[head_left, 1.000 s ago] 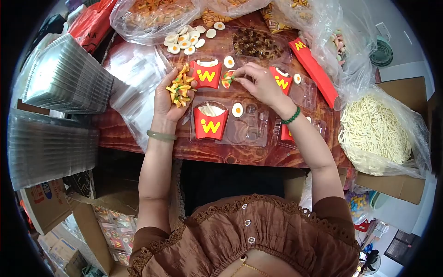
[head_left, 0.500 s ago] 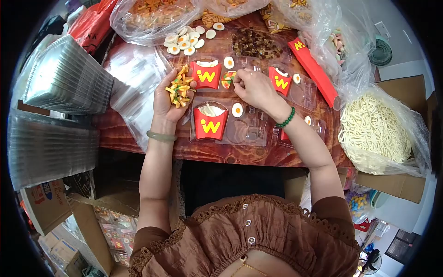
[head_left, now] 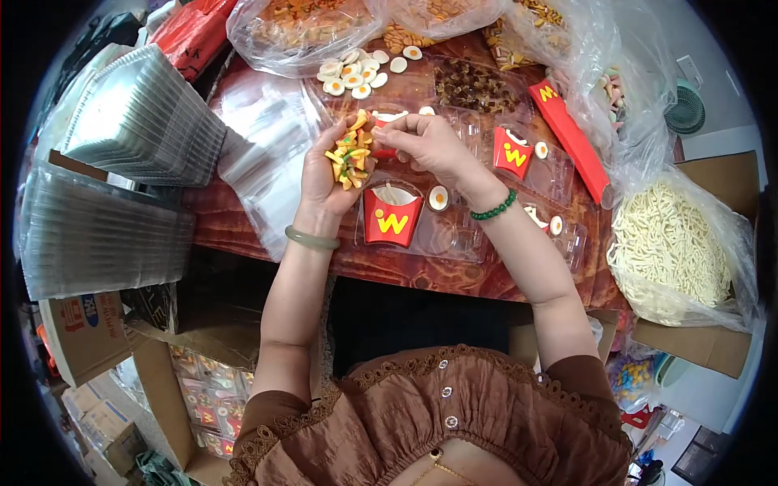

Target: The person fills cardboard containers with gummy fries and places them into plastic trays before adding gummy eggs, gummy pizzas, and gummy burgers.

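My left hand (head_left: 318, 182) is cupped, palm up, around a heap of small yellow-and-brown pizza-slice pieces (head_left: 351, 154) with green and red specks. Close beside the heap, the fingers of my right hand (head_left: 442, 150) are pinched together; whether anything is between them is hidden. Under that hand, a red fries box is mostly covered. Nearer me, a red fries box (head_left: 392, 217) with a yellow mark and pale sticks sits in a clear plastic tray (head_left: 462, 243), next to a fried-egg piece (head_left: 438, 198). To the right another fries box (head_left: 513, 152) lies beside a smaller egg piece (head_left: 541, 151).
Loose egg pieces (head_left: 354, 74) and dark brown pieces (head_left: 474, 87) lie at the back, below clear bags (head_left: 304, 32). Stacked clear trays (head_left: 138, 121) stand left, near flat plastic bags (head_left: 271, 154). At right are a long red carton (head_left: 570, 142) and a bag of pale strands (head_left: 668, 243).
My right hand has moved left from the tray to the heap in my left hand, now covering the upper fries box. The whole view has shifted slightly.
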The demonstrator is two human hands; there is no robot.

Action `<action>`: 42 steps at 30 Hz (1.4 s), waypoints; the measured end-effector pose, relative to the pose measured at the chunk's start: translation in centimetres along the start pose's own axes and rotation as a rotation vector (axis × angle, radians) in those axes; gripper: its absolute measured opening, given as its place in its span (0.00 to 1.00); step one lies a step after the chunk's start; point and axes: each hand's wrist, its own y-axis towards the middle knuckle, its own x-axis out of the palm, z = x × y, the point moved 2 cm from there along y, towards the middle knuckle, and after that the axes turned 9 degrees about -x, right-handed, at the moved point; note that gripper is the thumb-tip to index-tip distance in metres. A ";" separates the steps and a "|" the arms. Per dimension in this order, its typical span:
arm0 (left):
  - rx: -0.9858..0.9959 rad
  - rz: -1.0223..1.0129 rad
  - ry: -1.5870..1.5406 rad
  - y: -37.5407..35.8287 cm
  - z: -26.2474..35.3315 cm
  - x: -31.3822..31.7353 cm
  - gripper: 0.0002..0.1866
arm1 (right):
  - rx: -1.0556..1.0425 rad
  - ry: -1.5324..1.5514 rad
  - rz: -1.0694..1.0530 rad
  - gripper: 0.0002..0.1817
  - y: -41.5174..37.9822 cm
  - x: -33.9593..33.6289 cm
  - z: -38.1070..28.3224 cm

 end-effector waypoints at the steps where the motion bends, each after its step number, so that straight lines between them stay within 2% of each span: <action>1: 0.027 0.024 0.033 -0.1 0.1 0.0 0.12 | 0.119 0.036 -0.007 0.14 0.1 0.0 0.1; 5: 0.048 0.072 0.027 -0.4 0.2 0.2 0.12 | 0.162 0.058 -0.012 0.15 1.3 0.4 0.7; 7: 0.019 0.043 0.052 -0.4 0.1 0.1 0.12 | 0.071 0.039 -0.074 0.16 1.9 0.9 0.9; 11: 0.033 0.036 0.012 -0.5 0.6 -0.3 0.12 | -0.017 0.069 -0.041 0.14 1.7 1.1 0.5; 13: -0.020 -0.061 -0.031 -0.3 0.9 -0.8 0.12 | -0.142 0.292 0.000 0.13 1.1 1.0 -0.1; 17: -0.058 -0.097 -0.148 -0.2 1.1 -1.4 0.13 | -0.112 0.276 0.038 0.11 -0.3 -1.4 0.6; 19: -0.081 -0.104 -0.164 -0.1 1.1 -1.4 0.14 | -0.188 0.003 0.024 0.11 -1.2 -3.3 0.7; 20: -0.080 -0.126 -0.163 0.2 1.1 -2.0 0.14 | -0.257 -0.019 0.043 0.10 -1.7 -3.9 0.8; 23: -0.127 -0.116 -0.226 -0.1 1.3 -1.6 0.14 | -0.138 0.022 0.073 0.08 -3.3 -5.5 0.6; 25: -0.151 -0.135 -0.292 -0.5 1.6 -1.6 0.15 | -0.189 0.004 0.085 0.08 -5.4 -5.9 -0.6; 26: -0.203 -0.238 -0.317 -0.6 1.9 -1.6 0.15 | -0.212 -0.009 0.123 0.08 -6.8 -6.7 -1.0; 28: -0.251 -0.240 -0.357 -1.3 2.5 -1.4 0.17 | -0.179 -0.038 0.101 0.10 -10.9 -8.8 -2.4; 29: -0.275 -0.171 -0.352 -1.4 3.3 -2.2 0.16 | -0.151 -0.053 0.126 0.10 -13.6 -9.4 -3.7; 30: -0.314 -0.218 -0.385 -1.6 3.5 -1.9 0.18 | -0.156 -0.090 0.178 0.09 -16.5 -10.2 -5.0; 32: -0.228 -0.102 -0.403 -2.0 4.3 -2.6 0.18 | -0.180 -0.244 0.409 0.08 -23.0 -11.7 -6.8; 35: -0.221 -0.144 -0.384 -1.8 4.9 -2.9 0.18 | -0.624 -0.521 0.906 0.09 -33.0 -13.1 -8.1; 36: -0.239 -0.171 -0.411 -1.8 4.9 -3.3 0.19 | -0.780 -0.750 1.008 0.10 -36.6 -13.4 -8.9; 39: -0.239 -0.223 -0.297 -1.9 4.1 -2.5 0.19 | -0.990 -0.934 1.315 0.09 -45.2 -13.9 -9.9; 40: -0.231 -0.206 -0.298 -2.1 3.4 -1.7 0.19 | -1.022 -1.008 1.344 0.09 -47.7 -14.8 -9.6; 42: -0.278 -0.232 -0.281 -2.0 3.0 -1.7 0.20 | -0.888 -1.231 1.544 0.08 -52.0 -17.0 -7.8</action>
